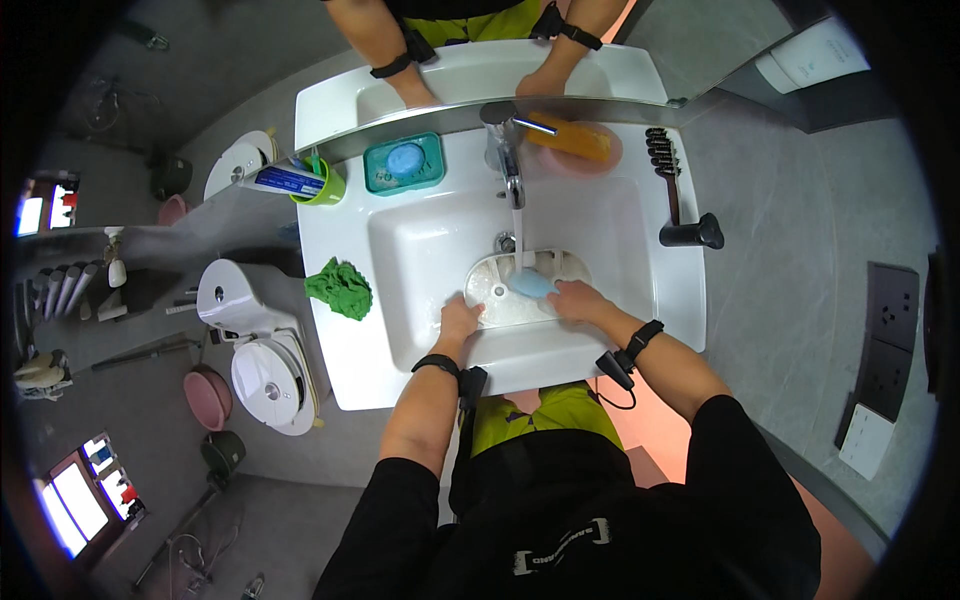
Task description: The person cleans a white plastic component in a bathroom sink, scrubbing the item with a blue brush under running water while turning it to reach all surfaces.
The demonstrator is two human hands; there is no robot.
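The left hand has its fingers closed on the lower left edge of a white half-round piece, which lies in the basin between the two hands. The fingers of the right hand grasp the near end of a light blue oval scrubber; its other end reaches leftward from those fingers and rests on the white piece. Whether it is a brush or a sponge is too small to tell.

Just beyond the right fingers, water runs from the tap down by the scrubber. On the white counter, left of the left fingers, lies a crumpled green cloth. Farther ahead on that side stand a green cup and a teal dish holding blue soap. Ahead of the right fingers lies an orange bottle; well to their right are a dark bristled brush and a black object at its handle's end.
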